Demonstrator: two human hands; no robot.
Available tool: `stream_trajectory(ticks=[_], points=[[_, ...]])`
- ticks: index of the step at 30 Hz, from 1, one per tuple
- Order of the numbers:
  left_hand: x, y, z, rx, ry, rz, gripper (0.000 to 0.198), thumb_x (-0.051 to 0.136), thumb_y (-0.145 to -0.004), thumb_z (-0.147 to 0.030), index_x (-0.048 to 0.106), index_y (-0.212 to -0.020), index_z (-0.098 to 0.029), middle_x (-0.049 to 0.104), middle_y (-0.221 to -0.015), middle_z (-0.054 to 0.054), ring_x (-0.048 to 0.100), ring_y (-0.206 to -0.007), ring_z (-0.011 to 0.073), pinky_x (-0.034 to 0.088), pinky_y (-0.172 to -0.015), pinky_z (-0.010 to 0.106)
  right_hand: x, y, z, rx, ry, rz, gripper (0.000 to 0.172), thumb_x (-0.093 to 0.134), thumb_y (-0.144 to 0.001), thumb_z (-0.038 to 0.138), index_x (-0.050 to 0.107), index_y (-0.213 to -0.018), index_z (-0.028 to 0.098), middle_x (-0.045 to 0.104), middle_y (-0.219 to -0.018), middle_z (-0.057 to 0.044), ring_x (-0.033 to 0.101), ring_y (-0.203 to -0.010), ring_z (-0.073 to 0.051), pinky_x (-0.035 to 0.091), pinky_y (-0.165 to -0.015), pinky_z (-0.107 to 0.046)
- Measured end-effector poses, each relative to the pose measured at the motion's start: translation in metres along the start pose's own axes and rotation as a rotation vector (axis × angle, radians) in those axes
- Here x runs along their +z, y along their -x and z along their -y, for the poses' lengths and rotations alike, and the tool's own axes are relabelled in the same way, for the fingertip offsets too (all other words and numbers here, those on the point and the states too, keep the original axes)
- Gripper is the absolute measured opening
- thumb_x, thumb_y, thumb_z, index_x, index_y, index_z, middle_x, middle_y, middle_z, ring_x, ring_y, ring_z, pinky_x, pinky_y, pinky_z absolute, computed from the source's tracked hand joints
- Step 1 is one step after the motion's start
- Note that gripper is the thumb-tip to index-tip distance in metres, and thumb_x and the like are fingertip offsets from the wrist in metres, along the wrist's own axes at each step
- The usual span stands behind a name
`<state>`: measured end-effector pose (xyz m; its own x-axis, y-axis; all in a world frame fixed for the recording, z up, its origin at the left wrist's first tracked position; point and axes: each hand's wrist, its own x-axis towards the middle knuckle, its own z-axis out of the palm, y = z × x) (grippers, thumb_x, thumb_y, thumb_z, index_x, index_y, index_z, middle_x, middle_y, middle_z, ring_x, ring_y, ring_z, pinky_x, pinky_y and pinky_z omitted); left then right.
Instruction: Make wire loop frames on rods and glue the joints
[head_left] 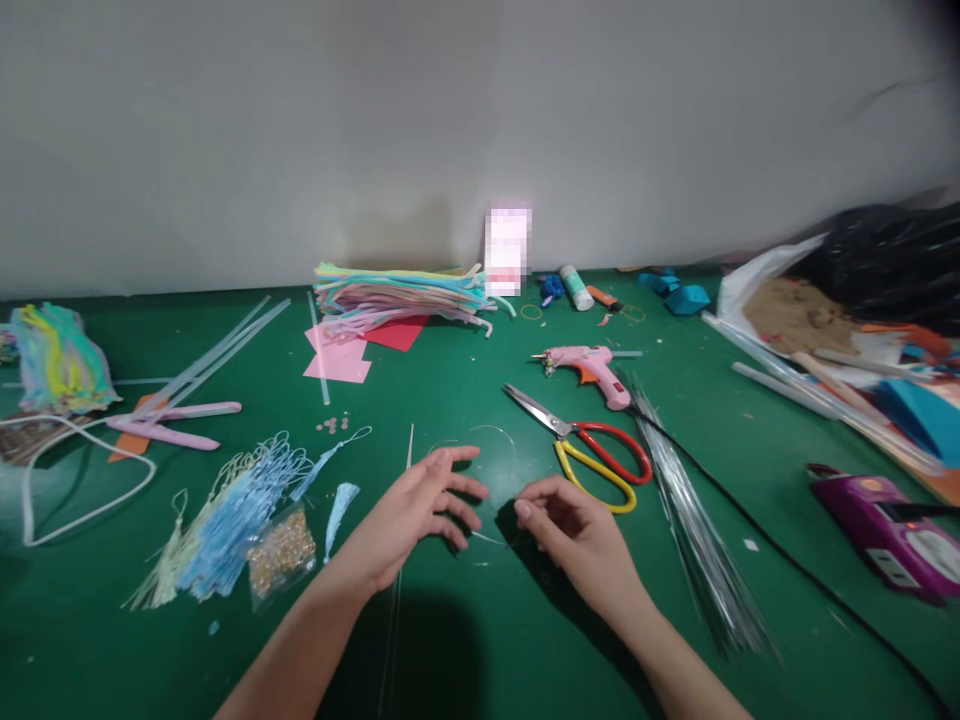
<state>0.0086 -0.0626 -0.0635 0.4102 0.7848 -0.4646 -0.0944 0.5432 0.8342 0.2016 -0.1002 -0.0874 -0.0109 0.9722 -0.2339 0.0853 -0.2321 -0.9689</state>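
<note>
My left hand (420, 510) hovers low over the green table (480, 620), fingers spread and slightly curled. My right hand (574, 530) is beside it, fingers curled in a pinch. A thin clear wire loop (487, 432) curves between and beyond both hands; its near end runs to my right fingertips. Whether the left fingers touch the wire is unclear. Red-and-yellow scissors (592, 450) lie just right of my right hand. A thin clear rod (409, 450) lies by my left hand.
A pink glue gun (592, 365) lies behind the scissors, a silver wire bundle (690, 520) and black cable (787, 560) to the right. Blue tassels (232, 510) and a bead bag (281, 550) lie left. Pipe cleaners (397, 295), pink paper (337, 360) and a purple device (885, 530) surround.
</note>
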Motion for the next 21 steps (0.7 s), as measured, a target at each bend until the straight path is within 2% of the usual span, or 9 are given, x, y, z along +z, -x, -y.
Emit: stream_trajectory(ticks=[1, 3, 6, 9, 12, 16, 18, 20, 21], points=[[0.0, 0.001, 0.0, -0.016, -0.022, 0.007, 0.053, 0.043, -0.093, -0.057, 0.053, -0.129, -0.019, 0.061, -0.082, 0.005, 0.055, -0.059, 0.0123, 0.043, -0.051, 0.024, -0.001, 0.0, 0.001, 0.008, -0.014, 0.003, 0.035, 0.068, -0.075, 0.052, 0.063, -0.078, 0.018, 0.057, -0.062, 0.0, 0.046, -0.052, -0.01, 0.038, -0.047, -0.022], [0.001, 0.002, 0.0, -0.026, -0.03, 0.005, 0.055, 0.042, -0.092, -0.059, 0.053, -0.127, -0.018, 0.048, -0.063, -0.004, 0.036, -0.044, 0.0067, 0.029, -0.042, 0.02, -0.001, -0.001, 0.002, 0.011, -0.029, 0.005, 0.034, 0.069, -0.075, 0.052, 0.063, -0.079, 0.018, 0.058, -0.061, 0.0, 0.047, -0.051, -0.01, 0.038, -0.047, -0.022], [0.003, 0.002, -0.003, -0.004, -0.026, 0.014, 0.045, 0.053, -0.089, -0.053, 0.064, -0.107, -0.013, 0.036, -0.061, -0.007, 0.023, -0.047, 0.0052, 0.016, -0.043, 0.021, -0.001, 0.0, 0.003, 0.011, -0.033, 0.017, 0.033, 0.069, -0.075, 0.05, 0.063, -0.078, 0.018, 0.059, -0.06, 0.001, 0.048, -0.051, -0.009, 0.039, -0.047, -0.021], [0.006, 0.002, -0.004, 0.022, -0.112, 0.012, 0.037, 0.061, -0.086, -0.047, 0.069, -0.097, -0.013, 0.031, -0.059, -0.007, 0.023, -0.047, 0.0058, 0.013, -0.044, 0.024, -0.001, 0.001, 0.004, 0.016, -0.039, 0.03, 0.033, 0.069, -0.076, 0.05, 0.063, -0.078, 0.018, 0.059, -0.06, 0.001, 0.048, -0.05, -0.009, 0.038, -0.046, -0.021], [0.007, 0.0, -0.001, 0.045, -0.128, 0.022, 0.038, 0.059, -0.086, -0.049, 0.07, -0.098, -0.014, 0.027, -0.055, -0.009, 0.02, -0.045, 0.0062, 0.011, -0.044, 0.024, 0.0, 0.002, 0.005, 0.015, -0.048, 0.06, 0.033, 0.069, -0.076, 0.051, 0.062, -0.079, 0.018, 0.059, -0.06, 0.001, 0.049, -0.05, -0.009, 0.038, -0.045, -0.02], [0.008, 0.001, 0.002, 0.071, -0.083, 0.125, 0.044, 0.048, -0.091, -0.054, 0.071, -0.094, -0.016, 0.034, -0.054, -0.007, 0.022, -0.042, 0.0065, 0.018, -0.042, 0.022, -0.001, 0.003, 0.004, 0.022, -0.058, 0.09, 0.033, 0.068, -0.077, 0.051, 0.062, -0.078, 0.019, 0.062, -0.063, -0.001, 0.05, -0.051, -0.01, 0.038, -0.044, -0.021], [0.009, 0.004, -0.001, 0.169, -0.155, 0.123, 0.047, 0.044, -0.092, -0.056, 0.072, -0.09, -0.018, 0.05, -0.065, 0.0, 0.04, -0.049, 0.0088, 0.034, -0.048, 0.023, -0.001, 0.003, 0.003, 0.017, -0.062, 0.087, 0.031, 0.067, -0.079, 0.05, 0.062, -0.079, 0.019, 0.063, -0.065, -0.001, 0.05, -0.051, -0.01, 0.038, -0.044, -0.02], [0.009, 0.009, -0.005, 0.278, -0.268, 0.125, 0.049, 0.04, -0.094, -0.056, 0.073, -0.09, -0.021, 0.063, -0.099, 0.009, 0.06, -0.083, 0.0172, 0.047, -0.076, 0.03, -0.001, 0.003, 0.003, 0.006, -0.067, 0.082, 0.03, 0.066, -0.08, 0.049, 0.063, -0.08, 0.019, 0.063, -0.067, -0.001, 0.05, -0.051, -0.009, 0.038, -0.044, -0.02], [0.009, 0.012, -0.007, 0.302, -0.309, 0.143, 0.049, 0.037, -0.095, -0.055, 0.074, -0.091, -0.022, 0.061, -0.119, 0.01, 0.058, -0.104, 0.0218, 0.044, -0.093, 0.035, -0.001, 0.003, 0.003, -0.002, -0.068, 0.08, 0.03, 0.067, -0.079, 0.049, 0.063, -0.08, 0.019, 0.062, -0.066, 0.0, 0.049, -0.051, -0.009, 0.038, -0.044, -0.02]])
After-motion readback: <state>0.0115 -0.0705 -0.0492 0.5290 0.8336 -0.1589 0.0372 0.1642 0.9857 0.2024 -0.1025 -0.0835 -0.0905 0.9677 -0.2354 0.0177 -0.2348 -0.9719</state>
